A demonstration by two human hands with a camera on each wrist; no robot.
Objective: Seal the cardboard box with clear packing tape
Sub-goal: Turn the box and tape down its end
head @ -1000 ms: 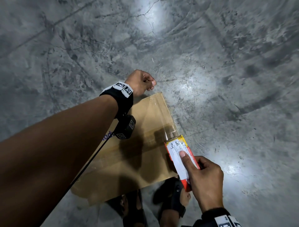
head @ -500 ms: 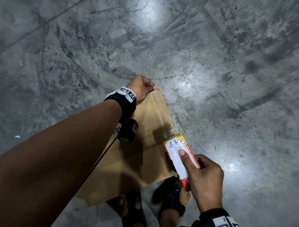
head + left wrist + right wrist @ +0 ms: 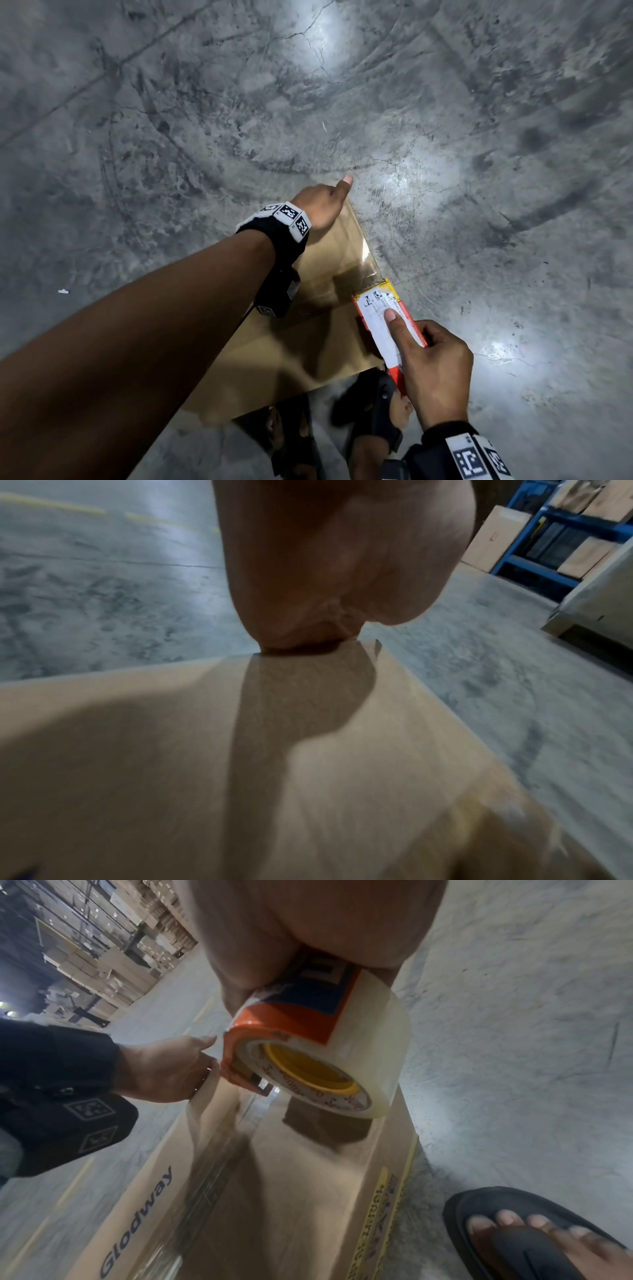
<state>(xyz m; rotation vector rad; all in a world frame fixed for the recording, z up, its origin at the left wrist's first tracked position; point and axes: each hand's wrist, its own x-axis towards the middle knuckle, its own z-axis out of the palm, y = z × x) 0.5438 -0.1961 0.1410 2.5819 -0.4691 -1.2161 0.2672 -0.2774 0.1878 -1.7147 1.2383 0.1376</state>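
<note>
Where the head view hides it, clear tape roll [image 3: 346,1053] under right hand [image 3: 435,370].

You are working in a warehouse. The floor [image 3: 445,102] is bare, scuffed and cracked concrete, with yellow painted lines [image 3: 51,504] across it. Blue steel racking [image 3: 534,534] holds cardboard cartons [image 3: 496,534], and tall stacks of boxes [image 3: 113,928] fill rows of shelving further off, under overhead lights reflected on the floor.
</note>
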